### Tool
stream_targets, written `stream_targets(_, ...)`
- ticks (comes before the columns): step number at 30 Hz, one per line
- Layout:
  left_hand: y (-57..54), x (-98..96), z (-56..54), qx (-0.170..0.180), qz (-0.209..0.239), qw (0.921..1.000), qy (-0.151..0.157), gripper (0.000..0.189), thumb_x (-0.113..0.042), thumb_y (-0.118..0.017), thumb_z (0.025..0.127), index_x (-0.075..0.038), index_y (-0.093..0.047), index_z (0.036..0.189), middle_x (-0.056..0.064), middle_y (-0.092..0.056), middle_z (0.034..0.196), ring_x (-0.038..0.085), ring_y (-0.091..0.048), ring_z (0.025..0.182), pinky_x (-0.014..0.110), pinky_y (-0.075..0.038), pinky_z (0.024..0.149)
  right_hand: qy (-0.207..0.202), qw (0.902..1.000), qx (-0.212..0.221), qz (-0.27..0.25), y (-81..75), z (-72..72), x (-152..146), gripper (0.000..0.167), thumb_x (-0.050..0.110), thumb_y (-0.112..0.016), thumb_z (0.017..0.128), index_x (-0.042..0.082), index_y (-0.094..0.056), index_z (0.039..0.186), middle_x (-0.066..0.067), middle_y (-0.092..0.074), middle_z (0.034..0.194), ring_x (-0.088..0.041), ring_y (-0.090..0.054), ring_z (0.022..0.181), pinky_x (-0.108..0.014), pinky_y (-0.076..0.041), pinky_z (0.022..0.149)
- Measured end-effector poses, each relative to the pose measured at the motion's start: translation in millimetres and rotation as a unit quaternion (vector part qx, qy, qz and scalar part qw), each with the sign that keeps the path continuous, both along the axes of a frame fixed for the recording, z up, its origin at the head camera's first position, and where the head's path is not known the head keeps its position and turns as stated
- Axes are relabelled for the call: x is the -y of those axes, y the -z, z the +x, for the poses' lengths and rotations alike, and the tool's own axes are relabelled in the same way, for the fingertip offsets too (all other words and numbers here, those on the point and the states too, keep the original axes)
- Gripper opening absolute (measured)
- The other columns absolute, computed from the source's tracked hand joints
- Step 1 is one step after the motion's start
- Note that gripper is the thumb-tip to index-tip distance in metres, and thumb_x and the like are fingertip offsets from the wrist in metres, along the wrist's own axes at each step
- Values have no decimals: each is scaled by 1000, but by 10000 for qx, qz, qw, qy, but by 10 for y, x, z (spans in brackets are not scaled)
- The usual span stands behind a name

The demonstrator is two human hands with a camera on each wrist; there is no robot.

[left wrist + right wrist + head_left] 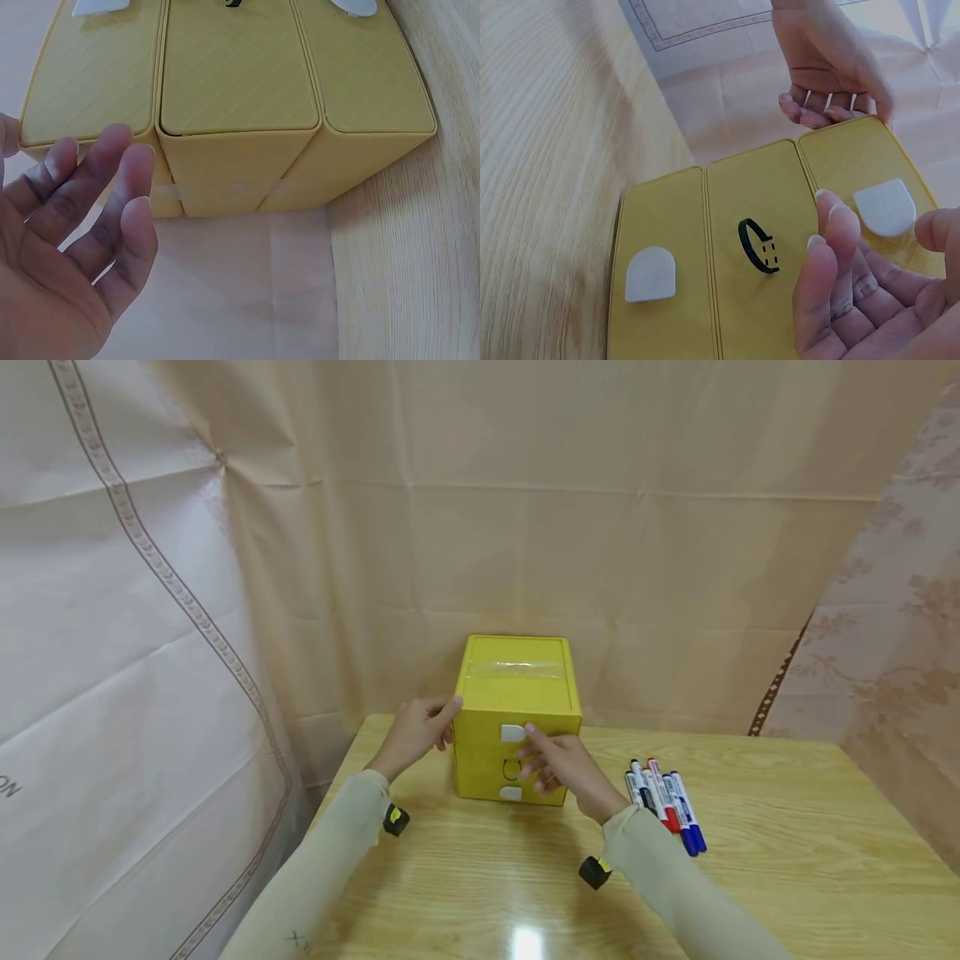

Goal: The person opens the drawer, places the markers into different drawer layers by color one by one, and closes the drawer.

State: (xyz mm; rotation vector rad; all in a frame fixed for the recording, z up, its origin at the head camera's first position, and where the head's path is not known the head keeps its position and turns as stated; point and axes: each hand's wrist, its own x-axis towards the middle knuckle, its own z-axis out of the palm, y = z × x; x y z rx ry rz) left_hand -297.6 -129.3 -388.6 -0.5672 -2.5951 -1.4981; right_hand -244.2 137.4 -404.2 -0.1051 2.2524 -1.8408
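My left hand [414,732], relaxed and unclenched, touches the upper edge of the yellow box [515,703] standing between my hands, while my right hand [567,768], fingers slack and grasping nothing, is at its upper white tab [513,733], so I'd best brace lightly and pinch squarely.

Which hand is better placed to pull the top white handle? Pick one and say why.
Probably the right hand: it is in front of the yellow box, close beside the top white handle. The left hand is at the box's left side, farther from that handle.
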Motion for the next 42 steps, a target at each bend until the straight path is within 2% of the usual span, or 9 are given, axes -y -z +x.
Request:
stream_targets(8, 7, 15, -27, -79, -126, 9999, 26, 56, -60, -51, 104, -12, -68, 80, 6, -67, 70, 26, -64, 58, 41, -56, 61, -5, 9997, -186, -167, -7, 6, 75, 68, 61, -52, 102, -3, -73, 113, -14, -72, 85, -16, -60, 56, -34, -56, 61)
stream_targets(12, 4, 21, -44, -100, -276, 9996, 32, 58, -66, -49, 101, -16, -71, 83, 4, -67, 69, 25, -64, 58, 39, -55, 66, -45, 9993, -180, -328, 0, -4, 103, 67, 59, -52, 103, -4, -72, 113, -17, -73, 87, -15, -60, 56, -32, -55, 60)
stream_targets(15, -1, 33, -53, -46, -265, 9996, 30, 59, -68, -49, 100, -16, -73, 84, 4, -67, 69, 26, -64, 58, 41, -55, 70, -50, 9990, -91, -426, -6, -8, 126, 67, 59, -52, 103, -5, -72, 114, -19, -73, 88, -14, -59, 56, -31, -54, 60)
stream_targets(21, -21, 23, -51, 263, -118, 9995, 144, 60, -67, -49, 101, -13, -72, 84, 7, -68, 70, 28, -68, 60, 54, -57, 67, 54, 9988, 24, -491, -18, -12, 136, 66, 59, -53, 103, -3, -73, 114, -15, -73, 85, -13, -58, 56, -30, -52, 59)
stream_targets(26, -33, 5, -35, 460, -130, 9986, 207, 63, -67, -48, 101, -11, -70, 84, 9, -68, 73, 27, -68, 63, 48, -57, 63, 147, 9978, 137, -632, -9, 0, 131, 62, 56, -56, 102, -3, -74, 113, -9, -72, 82, -12, -55, 56, -28, -51, 59)
stream_targets(34, -28, 14, -49, 605, -137, 9977, 260, 63, -68, -48, 100, -11, -73, 100, 9, -70, 75, 27, -69, 64, 58, -56, 68, 110, 9948, 419, -921, -13, 33, 109, 59, 52, -58, 102, -2, -73, 117, -4, -70, 81, -10, -50, 56, -24, -45, 57)
stream_targets(38, -42, 27, -60, 679, -216, 9969, 337, 61, -66, -47, 102, -11, -73, 101, 10, -71, 77, 28, -69, 65, 53, -57, 67, 51, 9936, 533, -991, -6, 43, 96, 60, 52, -59, 102, -3, -72, 120, -3, -69, 81, -10, -49, 57, -23, -44, 56)
stream_targets(42, -88, 34, -50, 735, -293, 9961, 387, 60, -64, -46, 103, -11, -73, 94, 11, -71, 78, 30, -70, 67, 44, -57, 63, 51, 9936, 553, -986, -6, 62, 86, 61, 54, -60, 101, -3, -72, 120, -4, -69, 82, -10, -49, 57, -23, -44, 56)
